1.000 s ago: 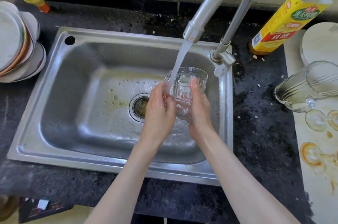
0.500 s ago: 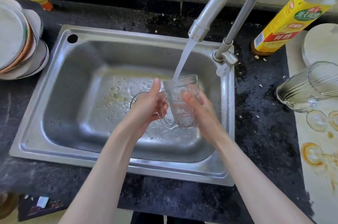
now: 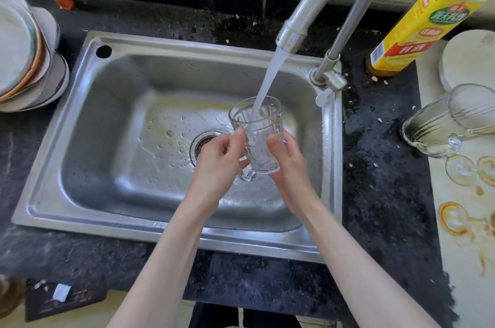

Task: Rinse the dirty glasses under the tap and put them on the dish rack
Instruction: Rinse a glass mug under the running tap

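You've tipped the glass mug (image 3: 258, 137) more upright, mouth now catching the tap (image 3: 316, 10) stream. Left hand (image 3: 218, 164) and right hand (image 3: 288, 164) both hold it, one grip either side, handle low toward your left palm over the sink (image 3: 112, 140).

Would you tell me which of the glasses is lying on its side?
The tall ribbed glass on the counter right of the sink lies on its side. The handled glass, held in both hands under the tap, stands upright.
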